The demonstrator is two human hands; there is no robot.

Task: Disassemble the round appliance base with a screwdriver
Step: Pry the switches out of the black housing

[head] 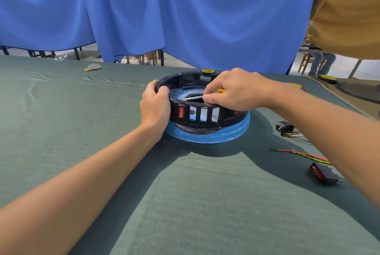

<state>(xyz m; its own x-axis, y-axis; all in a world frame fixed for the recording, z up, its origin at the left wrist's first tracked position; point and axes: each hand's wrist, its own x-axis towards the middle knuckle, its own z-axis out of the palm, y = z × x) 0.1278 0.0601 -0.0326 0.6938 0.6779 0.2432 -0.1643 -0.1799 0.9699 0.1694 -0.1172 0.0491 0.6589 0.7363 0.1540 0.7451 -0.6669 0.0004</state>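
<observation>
The round appliance base [202,120] is a black ring with a blue lower rim, standing upside down on the green cloth in the middle. A red switch [181,112] sits in its near wall. My left hand [155,106] grips the ring's left wall, thumb inside. My right hand [234,92] holds a screwdriver [195,97] with a yellow handle; its metal shaft points left and down into the ring's near inner edge. The tip is hidden behind the wall.
Loose parts lie right of the base: a black socket [284,128], red and green-yellow wires [302,155], a black rocker switch [323,173]. A roll of yellow tape [208,72] sits behind the base. A small cap [93,67] lies far left. A person stands at the right.
</observation>
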